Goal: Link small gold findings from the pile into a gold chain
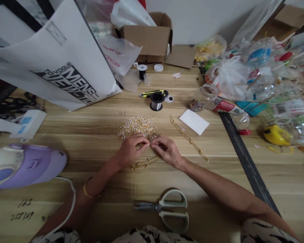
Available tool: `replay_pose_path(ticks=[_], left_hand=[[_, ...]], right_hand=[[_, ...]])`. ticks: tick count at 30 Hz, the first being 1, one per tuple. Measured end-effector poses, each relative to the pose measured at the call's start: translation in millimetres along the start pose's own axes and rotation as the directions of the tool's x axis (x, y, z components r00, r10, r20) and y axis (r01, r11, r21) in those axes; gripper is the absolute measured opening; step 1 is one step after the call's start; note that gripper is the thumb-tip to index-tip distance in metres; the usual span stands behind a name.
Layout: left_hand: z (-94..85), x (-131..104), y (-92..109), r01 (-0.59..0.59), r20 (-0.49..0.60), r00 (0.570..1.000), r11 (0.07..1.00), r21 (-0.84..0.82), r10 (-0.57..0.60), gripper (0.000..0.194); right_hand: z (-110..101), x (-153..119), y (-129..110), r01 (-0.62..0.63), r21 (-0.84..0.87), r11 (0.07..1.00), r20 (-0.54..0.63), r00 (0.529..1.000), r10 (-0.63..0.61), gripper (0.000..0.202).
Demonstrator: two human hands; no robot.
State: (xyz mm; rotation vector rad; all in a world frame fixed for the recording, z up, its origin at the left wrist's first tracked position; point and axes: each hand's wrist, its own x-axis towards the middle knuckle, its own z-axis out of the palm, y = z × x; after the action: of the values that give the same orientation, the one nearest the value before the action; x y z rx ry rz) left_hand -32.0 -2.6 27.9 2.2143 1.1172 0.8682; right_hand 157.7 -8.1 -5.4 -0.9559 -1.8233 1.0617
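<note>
Both of my hands meet over the middle of the table, fingertips nearly touching. My left hand (pixel 132 148) is closed in a pinch of thumb and forefinger. Facing it, my right hand (pixel 168 150) pinches in the same way. What lies between the fingertips is too small to make out. Just beyond them spreads a pile of small gold and clear beads (pixel 136 125). A gold chain (pixel 142 164) lies on the table below my hands, partly hidden by my right hand. To the right, a second gold chain (pixel 188 138) is stretched out at a slant.
Scissors (pixel 167 207) lie near the front edge. A wire spool (pixel 157 102) and a box cutter (pixel 153 93) sit behind the beads, a white card (pixel 194 122) to the right. A purple iron (pixel 38 165) stands left; a glass jar (pixel 205 96) and plastic clutter fill the right.
</note>
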Motion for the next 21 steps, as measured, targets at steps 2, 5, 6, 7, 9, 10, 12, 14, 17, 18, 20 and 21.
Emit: replay_pose_path(ticks=[2, 5, 6, 7, 9, 10, 12, 14, 17, 18, 20, 21], left_hand=[[0.2, 0, 0, 0.007, 0.010, 1.000, 1.000, -0.007, -0.007, 0.015], [0.8, -1, 0, 0.010, 0.010, 1.000, 1.000, -0.019, -0.010, 0.016], [0.9, -1, 0, 0.012, 0.008, 1.000, 1.000, -0.022, -0.012, 0.016], [1.0, 0, 0, 0.014, 0.003, 1.000, 1.000, -0.026, -0.014, 0.016], [0.7, 0, 0, 0.024, -0.014, 1.000, 0.999, -0.034, -0.025, 0.015], [0.2, 0, -1, 0.032, -0.024, 0.999, 0.999, -0.037, -0.032, 0.015], [-1.2, 0, -4, 0.048, -0.047, 0.998, 0.999, -0.026, -0.049, 0.015], [-3.0, 0, -7, 0.043, -0.065, 0.997, 0.999, 0.012, -0.042, 0.015], [-5.0, -1, -13, -0.006, -0.053, 0.999, 0.995, 0.099, 0.012, 0.012], [-5.4, -1, -14, -0.029, -0.030, 0.999, 0.991, 0.128, 0.033, 0.012], [-5.7, -2, -15, -0.071, 0.037, 0.997, 0.980, 0.186, 0.066, 0.012], [-5.7, -3, -16, -0.091, 0.078, 0.994, 0.972, 0.218, 0.076, 0.012]], right_hand=[[0, 0, 0, 0.006, -0.014, 1.000, 0.003, 1.000, -0.006, 0.014], [0, 0, -1, 0.016, -0.025, 1.000, 0.010, 1.000, -0.016, 0.014], [-1, 1, -1, 0.019, -0.024, 1.000, 0.012, 1.000, -0.018, 0.015], [-1, 1, -2, 0.018, -0.021, 1.000, 0.009, 1.000, -0.018, 0.015], [-1, 1, -4, 0.003, -0.011, 1.000, -0.008, 1.000, -0.003, 0.015], [-1, 2, -4, -0.012, -0.003, 1.000, -0.024, 1.000, 0.012, 0.016], [-2, 2, -5, -0.052, 0.030, 0.998, -0.067, 0.996, 0.054, 0.017], [-2, 3, -5, -0.098, 0.086, 0.991, -0.112, 0.988, 0.108, 0.019], [-3, 5, -4, -0.170, 0.195, 0.966, -0.168, 0.965, 0.204, 0.024], [-3, 6, -3, -0.189, 0.228, 0.955, -0.178, 0.956, 0.232, 0.025], [-4, 7, -2, -0.213, 0.280, 0.936, -0.189, 0.944, 0.271, 0.027], [-4, 8, -2, -0.218, 0.298, 0.929, -0.192, 0.940, 0.282, 0.027]])
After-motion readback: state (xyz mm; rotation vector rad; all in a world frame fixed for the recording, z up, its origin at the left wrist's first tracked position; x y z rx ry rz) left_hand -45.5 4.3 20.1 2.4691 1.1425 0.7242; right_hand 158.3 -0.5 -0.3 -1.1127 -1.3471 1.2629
